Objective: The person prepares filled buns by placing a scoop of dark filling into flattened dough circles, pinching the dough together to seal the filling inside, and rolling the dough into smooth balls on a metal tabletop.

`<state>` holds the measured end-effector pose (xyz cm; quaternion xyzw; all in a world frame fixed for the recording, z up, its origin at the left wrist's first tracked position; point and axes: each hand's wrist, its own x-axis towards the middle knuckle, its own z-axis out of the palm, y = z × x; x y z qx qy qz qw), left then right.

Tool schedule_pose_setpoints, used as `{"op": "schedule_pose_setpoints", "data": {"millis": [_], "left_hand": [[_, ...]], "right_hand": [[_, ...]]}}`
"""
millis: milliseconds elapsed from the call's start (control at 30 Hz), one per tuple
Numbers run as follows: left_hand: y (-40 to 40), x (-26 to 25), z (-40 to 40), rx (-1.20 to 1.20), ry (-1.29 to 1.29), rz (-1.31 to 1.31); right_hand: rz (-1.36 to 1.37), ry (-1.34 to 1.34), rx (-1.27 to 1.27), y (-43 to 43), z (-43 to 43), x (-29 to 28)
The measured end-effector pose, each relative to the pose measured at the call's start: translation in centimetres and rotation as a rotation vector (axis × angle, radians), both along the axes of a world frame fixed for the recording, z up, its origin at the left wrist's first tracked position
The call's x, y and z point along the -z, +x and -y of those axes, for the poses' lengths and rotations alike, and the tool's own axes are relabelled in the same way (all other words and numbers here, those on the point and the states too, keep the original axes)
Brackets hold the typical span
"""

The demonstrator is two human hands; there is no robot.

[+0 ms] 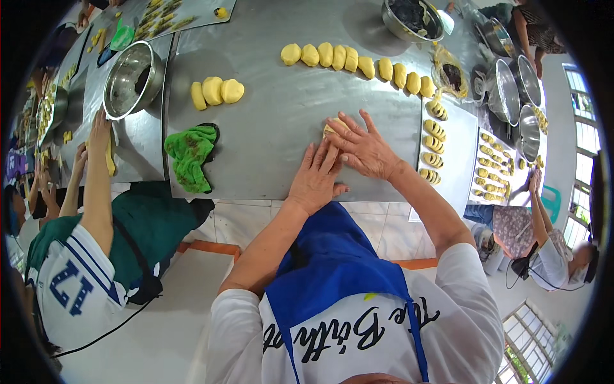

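Note:
A piece of yellow dough (330,128) lies on the steel tabletop before me, mostly covered by my fingers. My right hand (368,151) is spread flat over it, fingers apart. From the near side my left hand (314,180) reaches in, its fingertips partly under the right hand. Neither hand visibly grips the dough. Beyond them runs a row of several yellow dough pieces (339,57). To the right, striped rolls with dark filling (434,145) form a column on a pale tray (455,144).
Three dough pieces (212,90) sit to the left, above a green cloth (191,156). Metal bowls stand at far left (153,72) and far right (386,24). A bag of dark filling (451,77) lies beyond the rolls. Co-workers' arms (98,149) reach over the left table.

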<state>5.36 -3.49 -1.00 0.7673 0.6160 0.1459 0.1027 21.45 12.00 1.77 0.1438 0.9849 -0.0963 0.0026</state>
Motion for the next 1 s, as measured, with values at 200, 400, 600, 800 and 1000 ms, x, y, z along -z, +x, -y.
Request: {"op": "schedule_pose_setpoints", "data": {"millis": [200,400,600,800,1000], "left_hand": [[0.1,-0.1,0.6,0.000,-0.108,0.001],[0.3,-0.1,0.5,-0.028,-0.041,0.011],[0.7,-0.3,0.0,-0.041,0.016,0.082],[1.8,-0.7,-0.6,-0.076,-0.081,0.096],[1.7,-1.0,-0.7,-0.065,-0.133,0.032]], "right_hand": [[0.034,-0.021,-0.010,-0.5,-0.1,1.2],[0.014,-0.488,0.106,-1.1,-1.8,-0.1],[-0.171,-0.336,0.157,0.2,-2.9,0.2],[0.053,-0.094,-0.084,-0.2,-2.1,1.7],[0.116,-0.011,-0.066,-0.5,-2.8,1.4]]}}
